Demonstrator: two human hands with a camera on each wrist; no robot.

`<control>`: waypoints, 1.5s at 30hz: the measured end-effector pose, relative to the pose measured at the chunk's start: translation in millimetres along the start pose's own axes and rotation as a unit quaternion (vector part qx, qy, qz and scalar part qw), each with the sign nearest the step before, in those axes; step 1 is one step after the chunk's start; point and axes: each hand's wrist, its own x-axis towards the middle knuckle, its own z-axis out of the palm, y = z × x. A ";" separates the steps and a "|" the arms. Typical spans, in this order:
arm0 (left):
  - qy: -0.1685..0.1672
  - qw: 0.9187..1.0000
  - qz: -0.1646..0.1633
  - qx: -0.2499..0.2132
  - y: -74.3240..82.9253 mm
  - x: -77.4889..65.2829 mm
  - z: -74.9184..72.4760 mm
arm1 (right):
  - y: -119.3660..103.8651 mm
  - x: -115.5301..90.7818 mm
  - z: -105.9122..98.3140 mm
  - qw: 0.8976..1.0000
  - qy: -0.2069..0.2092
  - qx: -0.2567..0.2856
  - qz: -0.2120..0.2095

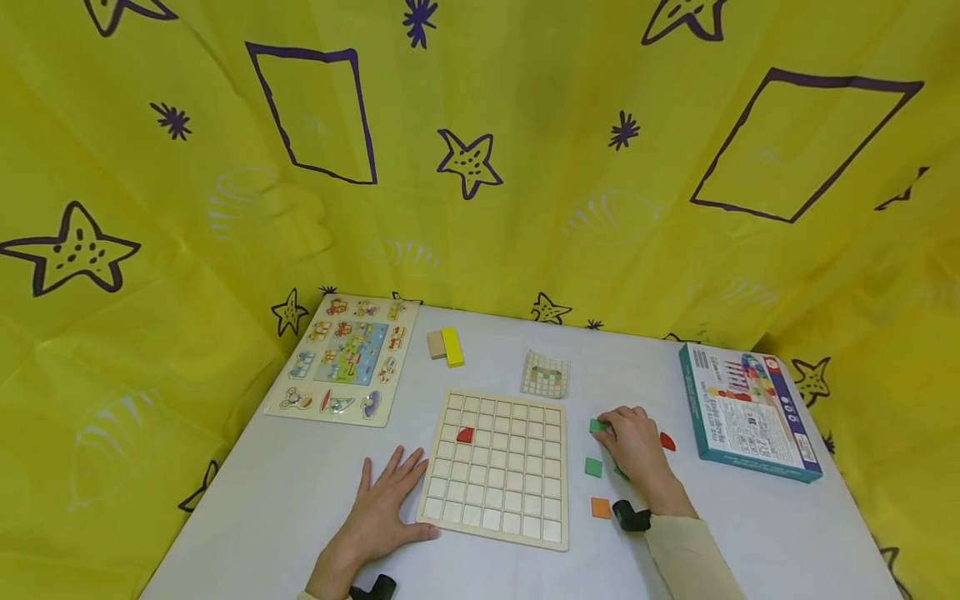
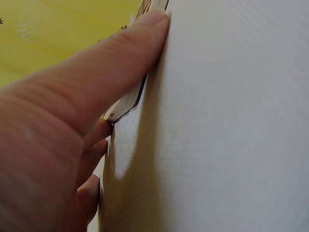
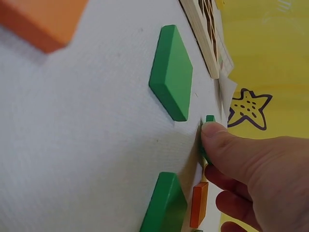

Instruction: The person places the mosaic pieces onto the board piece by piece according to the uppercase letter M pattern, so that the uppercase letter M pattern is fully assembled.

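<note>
A wooden grid board [image 1: 491,540] lies flat on the table, with one red quarter-round tile [image 1: 465,435] in a cell toward its upper left. My left hand [image 1: 382,508] rests at the board's lower left corner, fingers spread, thumb along the near edge. To the right of the board, my right hand [image 1: 633,446] pinches a small green square tile [image 1: 597,425] between thumb and fingers. Near that hand lie another green tile [image 3: 176,72], an orange tile [image 1: 601,507] and a red quarter-round tile [image 1: 667,442]. A further green tile [image 3: 164,205] sits partly hidden beneath the hand.
Behind the board lies a small patterned card [image 1: 546,374]. A picture puzzle board [image 1: 378,408] is at the back left, beside a yellow block [image 1: 452,347] and a plain wooden block [image 1: 436,345]. A teal-edged box [image 1: 750,412] lies at the right. Yellow curtain [image 1: 480,233] surrounds the table.
</note>
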 end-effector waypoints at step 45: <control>-0.003 1.000 0.000 -0.003 -1.1 -0.3 0.9 | -49.9 13.8 3.4 0.997 0.024 0.057 -0.049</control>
